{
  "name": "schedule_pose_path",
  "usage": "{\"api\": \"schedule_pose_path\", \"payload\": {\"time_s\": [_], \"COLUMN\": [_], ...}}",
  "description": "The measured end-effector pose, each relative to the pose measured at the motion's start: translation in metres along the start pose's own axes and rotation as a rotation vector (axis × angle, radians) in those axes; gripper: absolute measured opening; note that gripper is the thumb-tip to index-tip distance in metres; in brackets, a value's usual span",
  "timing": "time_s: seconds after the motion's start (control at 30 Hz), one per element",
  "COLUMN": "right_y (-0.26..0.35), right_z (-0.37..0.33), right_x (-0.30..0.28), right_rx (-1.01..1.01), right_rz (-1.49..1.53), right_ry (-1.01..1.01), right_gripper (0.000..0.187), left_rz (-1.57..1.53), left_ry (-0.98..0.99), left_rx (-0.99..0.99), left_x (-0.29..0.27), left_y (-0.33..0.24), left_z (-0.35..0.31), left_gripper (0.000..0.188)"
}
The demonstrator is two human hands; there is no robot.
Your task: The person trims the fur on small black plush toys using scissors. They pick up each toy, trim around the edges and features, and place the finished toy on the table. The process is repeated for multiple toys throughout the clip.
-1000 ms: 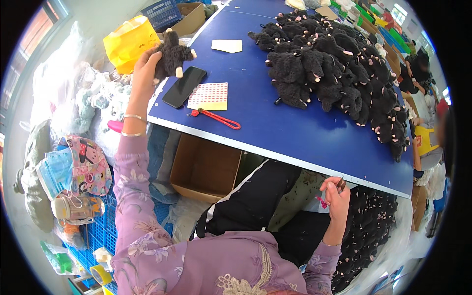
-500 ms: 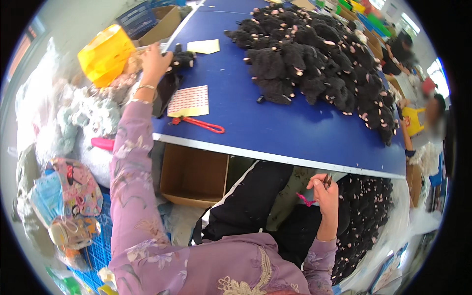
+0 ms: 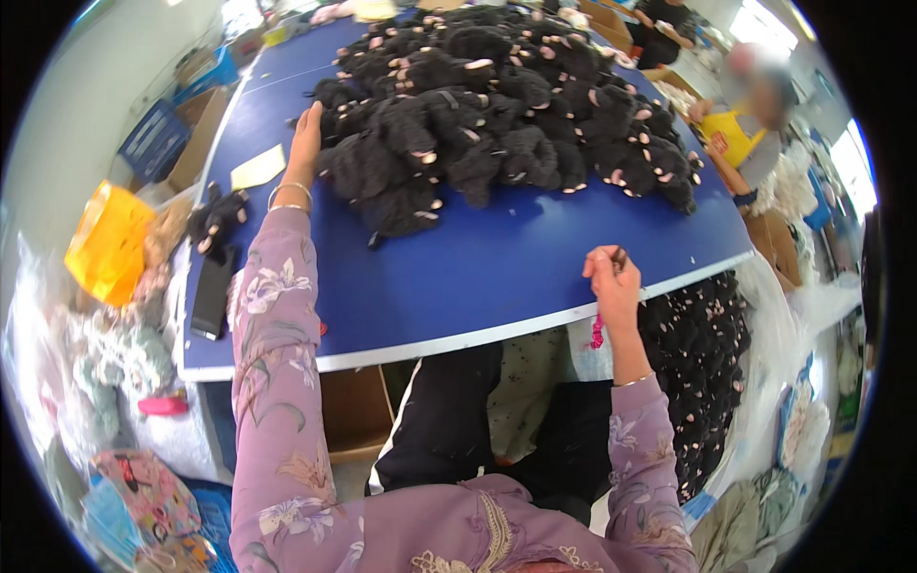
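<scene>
A large heap of black plush toys (image 3: 458, 124) with small pale and pink parts covers the far middle of the blue table (image 3: 458, 277). My left hand (image 3: 305, 148) reaches to the heap's left side, fingers stretched out and holding nothing, up against the nearest toys. Over the table's front edge at the right, my right hand (image 3: 616, 286) is closed around what looks like a pair of thread snips, mostly hidden in the fist. A pink cord (image 3: 598, 331) dangles below it. One black plush toy (image 3: 218, 218) lies apart at the table's left edge.
Beside the lone toy lie a black phone (image 3: 210, 294) and a yellow paper (image 3: 258, 168). An orange-yellow bag (image 3: 110, 244) stands at the left. More black plush toys (image 3: 697, 372) fill a clear bag below the table's right. A co-worker in a yellow apron (image 3: 735, 134) is at the far right.
My left hand has left the lone toy at the left edge and moved right to the heap. My right hand has risen from over my lap to the table edge. The view has turned right.
</scene>
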State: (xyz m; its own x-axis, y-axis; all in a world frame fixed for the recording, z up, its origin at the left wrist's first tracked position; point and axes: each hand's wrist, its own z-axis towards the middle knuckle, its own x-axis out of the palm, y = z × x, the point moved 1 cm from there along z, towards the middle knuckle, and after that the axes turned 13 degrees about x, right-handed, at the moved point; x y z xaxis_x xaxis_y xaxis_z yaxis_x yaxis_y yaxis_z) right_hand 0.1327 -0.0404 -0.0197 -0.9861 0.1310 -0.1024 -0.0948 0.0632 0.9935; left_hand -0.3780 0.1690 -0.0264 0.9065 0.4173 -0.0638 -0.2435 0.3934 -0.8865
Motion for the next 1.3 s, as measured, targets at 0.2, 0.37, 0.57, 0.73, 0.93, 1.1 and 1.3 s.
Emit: {"api": "schedule_pose_path", "payload": {"time_s": [0.2,0.37,0.57,0.73,0.93,1.1,1.3], "right_y": [0.002,0.004,0.014,0.011,0.015,0.020,0.017], "right_z": [-0.009,-0.011,-0.013,-0.008,-0.005,-0.009,-0.008], "right_x": [0.021,0.015,0.020,0.021,0.014,0.020,0.019], "right_rx": [-0.193,-0.217,-0.139,-0.113,-0.095,-0.172,-0.221], "right_rz": [-0.045,0.007,-0.038,-0.192,-0.312,-0.427,-0.597], "right_ry": [0.016,0.012,0.011,-0.074,-0.012,-0.024,-0.011], "right_gripper": [0.011,0.041,0.058,0.063,0.058,0.055,0.048], "left_rz": [0.520,0.611,0.564,0.706,0.555,0.270,0.241], "left_ry": [-0.036,-0.290,-0.294,-0.103,0.430,0.140,0.497], "left_rx": [0.186,0.070,0.026,-0.005,0.155,0.241,0.432], "left_x": [0.092,0.190,0.238,0.260,0.208,0.156,0.180], "left_y": [0.037,-0.032,-0.066,-0.072,-0.062,-0.116,-0.168], "left_z": [-0.021,-0.083,-0.106,-0.111,-0.092,-0.146,-0.220], "left_gripper": [0.053,0.058,0.063,0.070,0.080,0.055,0.052]}}
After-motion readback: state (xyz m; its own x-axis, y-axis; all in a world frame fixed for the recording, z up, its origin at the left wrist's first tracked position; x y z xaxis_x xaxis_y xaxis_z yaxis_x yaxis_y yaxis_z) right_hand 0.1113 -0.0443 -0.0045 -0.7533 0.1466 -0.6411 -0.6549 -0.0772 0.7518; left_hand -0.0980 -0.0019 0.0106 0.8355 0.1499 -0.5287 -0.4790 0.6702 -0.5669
